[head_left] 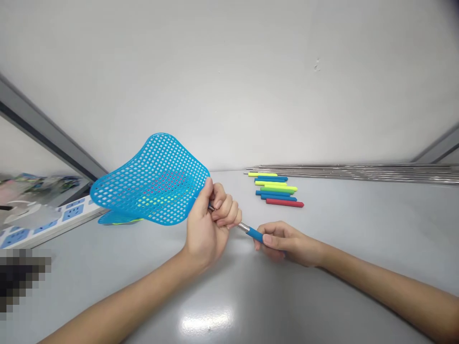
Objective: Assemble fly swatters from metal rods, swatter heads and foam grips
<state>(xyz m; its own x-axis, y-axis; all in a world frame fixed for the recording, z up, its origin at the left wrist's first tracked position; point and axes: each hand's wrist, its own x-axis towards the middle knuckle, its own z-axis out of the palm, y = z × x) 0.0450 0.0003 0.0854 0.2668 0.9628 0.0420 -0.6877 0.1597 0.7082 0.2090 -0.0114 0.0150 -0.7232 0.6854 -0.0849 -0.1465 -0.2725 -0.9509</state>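
A fly swatter with a blue mesh head (168, 157) is held tilted above the table, its head up and to the left. My left hand (213, 220) is wrapped round its metal rod (244, 227) just below the head. Lower on the rod, my right hand (287, 241) pinches the blue handle grip (255, 234) between thumb and fingers; part of the grip is hidden by that hand. Behind the raised mesh lies another blue swatter head (116, 218), with yellow and red mesh showing through the holes.
Several coloured handle grips (276, 189) lie in a loose row beyond my right hand. A bundle of thin metal rods (358, 172) runs along the wall (233, 86). At the left stands a white strip with blue sockets (73, 211), near plastic bags (53, 188).
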